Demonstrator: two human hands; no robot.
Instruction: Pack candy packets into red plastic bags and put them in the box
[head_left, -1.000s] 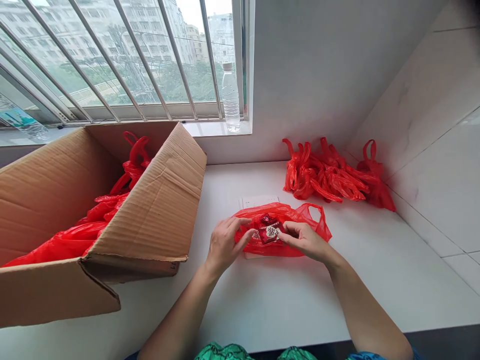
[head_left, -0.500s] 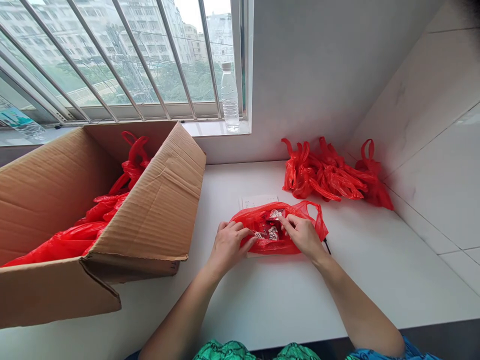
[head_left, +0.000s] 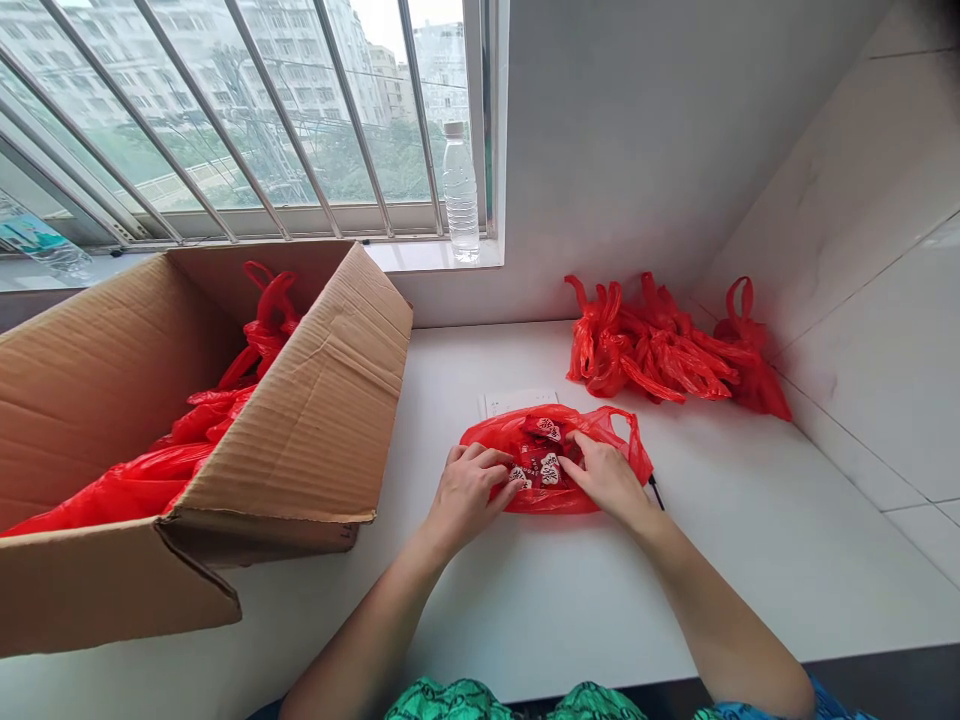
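A red plastic bag (head_left: 581, 497) lies spread open on the white table, its mouth facing up and a handle loop at its right. Inside it are several small dark red packets (head_left: 550, 469) with white printed labels. My left hand (head_left: 474, 488) rests at the bag's left side, fingers and thumb apart, the tips touching the nearest packets. At the right side is my right hand (head_left: 606, 478), its thumb and fingers apart and reaching into the bag's mouth beside the packets. Part of the bag is hidden beneath both hands.
A large open cardboard box (head_left: 300, 410) at the left holds red plastic bags (head_left: 187, 440). Several tied red bags (head_left: 660, 350) stand by the back wall. White paper (head_left: 517, 402) and a dark pen-like stick (head_left: 656, 491) show around the bag. A clear bottle (head_left: 460, 200) stands on the sill.
My right hand has drawn back slightly from the upper packet, and its thumb and fingers have spread. My left hand has shifted slightly over the left packets.
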